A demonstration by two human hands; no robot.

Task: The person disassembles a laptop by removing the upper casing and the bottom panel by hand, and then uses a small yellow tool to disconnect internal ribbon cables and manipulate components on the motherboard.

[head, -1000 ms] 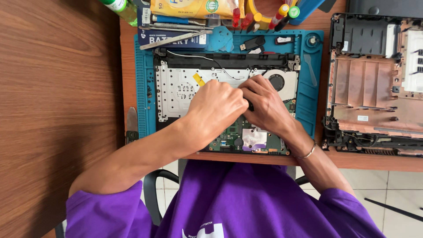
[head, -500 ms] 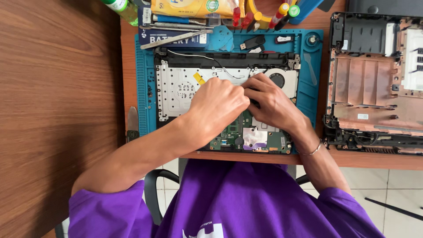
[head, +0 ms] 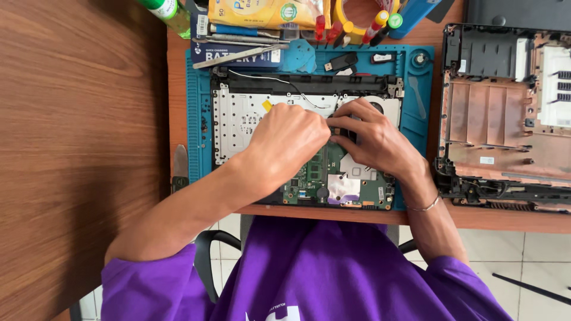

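Observation:
An opened laptop base (head: 238, 119) lies on a blue work mat (head: 199, 148), with its silver inner plate and a green circuit board (head: 321, 178) exposed. My left hand (head: 285, 142) is curled over the middle of the laptop, knuckles up. My right hand (head: 372, 139) meets it from the right, fingertips bent down onto the area just above the board. Their fingertips touch near a thin wire (head: 279, 80) that runs from the top edge. Whatever lies between the fingers is hidden. A thin bracelet (head: 425, 207) circles my right wrist.
A second stripped laptop shell (head: 499, 119) lies to the right on the wooden table (head: 77, 148). Along the back are a yellow packet (head: 262, 12), screwdrivers with coloured handles (head: 333, 30), tweezers (head: 238, 56), a green bottle (head: 169, 10) and a black USB stick (head: 342, 61). A metal blade (head: 180, 166) lies left of the mat.
Both hands stay together at the same spot over the laptop's middle. Only the fingers shift slightly; nothing else on the table has moved.

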